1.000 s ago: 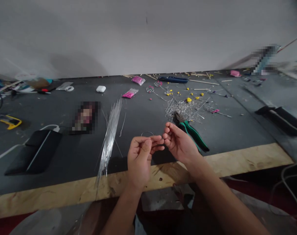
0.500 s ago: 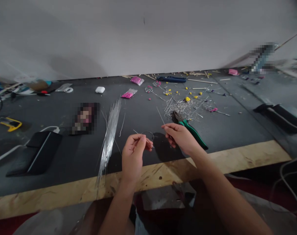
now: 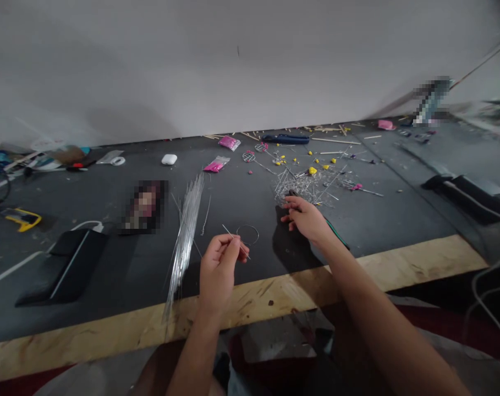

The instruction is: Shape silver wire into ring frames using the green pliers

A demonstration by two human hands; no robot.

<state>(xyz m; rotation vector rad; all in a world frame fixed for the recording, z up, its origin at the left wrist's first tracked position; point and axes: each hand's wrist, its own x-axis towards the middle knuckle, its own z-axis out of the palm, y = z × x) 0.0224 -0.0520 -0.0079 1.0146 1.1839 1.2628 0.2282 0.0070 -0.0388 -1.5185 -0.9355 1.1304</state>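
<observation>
My left hand [image 3: 220, 263] is closed in a pinch on a thin wire bent into a small loop [image 3: 247, 235], with a short straight end sticking out up and to the left. It hovers above the dark mat near the table's front edge. My right hand [image 3: 305, 216] lies further back on the green-handled pliers [image 3: 335, 231], fingers curled over the tool's head. Just beyond that hand is a heap of short cut wire pieces [image 3: 303, 181]. A long bundle of straight silver wires [image 3: 186, 231] lies left of my left hand.
Yellow and pink beads, pink bead packets [image 3: 216, 164], small wire balls and a blue tool [image 3: 285, 139] are scattered at the back. A white earbud case [image 3: 169, 159], a black pouch [image 3: 64, 264] with a white cable and a yellow item [image 3: 22, 218] lie left. The wooden table edge [image 3: 274, 297] runs along the front.
My hands have come apart. The right hand let go of the wire loop and moved back and right onto the pliers. The left hand kept the loop and dropped slightly.
</observation>
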